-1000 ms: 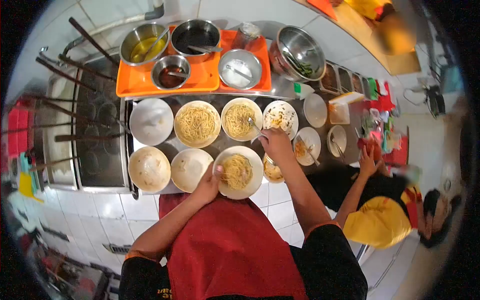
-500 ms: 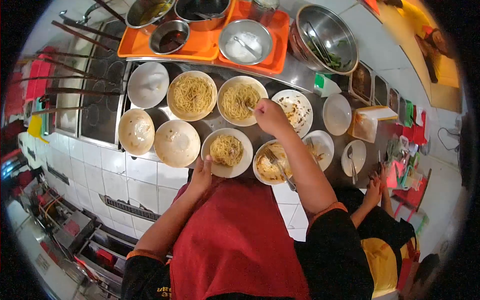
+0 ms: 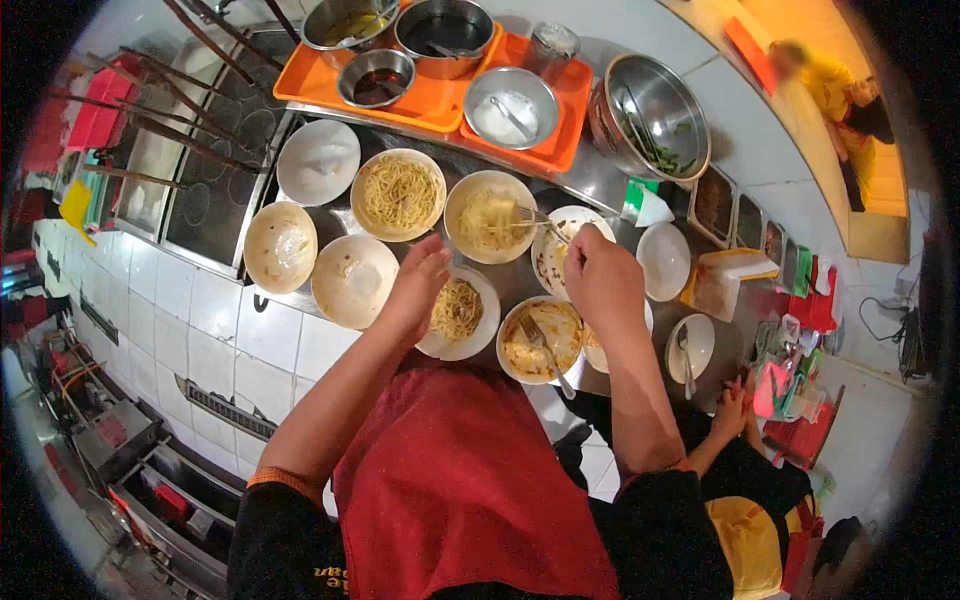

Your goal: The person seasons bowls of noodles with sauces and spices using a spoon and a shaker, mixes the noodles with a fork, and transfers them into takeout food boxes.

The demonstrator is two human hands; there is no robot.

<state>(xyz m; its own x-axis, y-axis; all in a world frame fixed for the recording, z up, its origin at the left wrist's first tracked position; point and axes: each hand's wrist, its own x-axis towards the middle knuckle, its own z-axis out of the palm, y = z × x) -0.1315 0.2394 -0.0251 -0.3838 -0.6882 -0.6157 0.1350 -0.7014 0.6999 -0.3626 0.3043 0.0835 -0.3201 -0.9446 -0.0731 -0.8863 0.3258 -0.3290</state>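
Note:
My right hand (image 3: pixel 600 275) is closed round the handle of a fork (image 3: pixel 545 222), whose tines are in the noodles (image 3: pixel 490 218) of the upper middle bowl (image 3: pixel 460 190). My left hand (image 3: pixel 418 285) hangs with its fingers apart, holding nothing, over the left edge of the lower noodle bowl (image 3: pixel 485 335) and partly hides it. Another bowl of noodles (image 3: pixel 400 193) stands to the upper left. A sauce-stained bowl (image 3: pixel 515 362) with a second fork (image 3: pixel 540 347) lies below my right hand.
Orange trays (image 3: pixel 430 112) at the back hold metal bowls. A big steel bowl (image 3: pixel 685 100) with greens stands right of them. Stained bowls (image 3: pixel 355 282) are at left, beside a boiler with long handles. A co-worker's hands (image 3: pixel 735 405) are at the right.
My left hand has let go of the lower noodle bowl and risen over its left edge. My right hand has moved right and down, and the fork now shows above the upper noodles.

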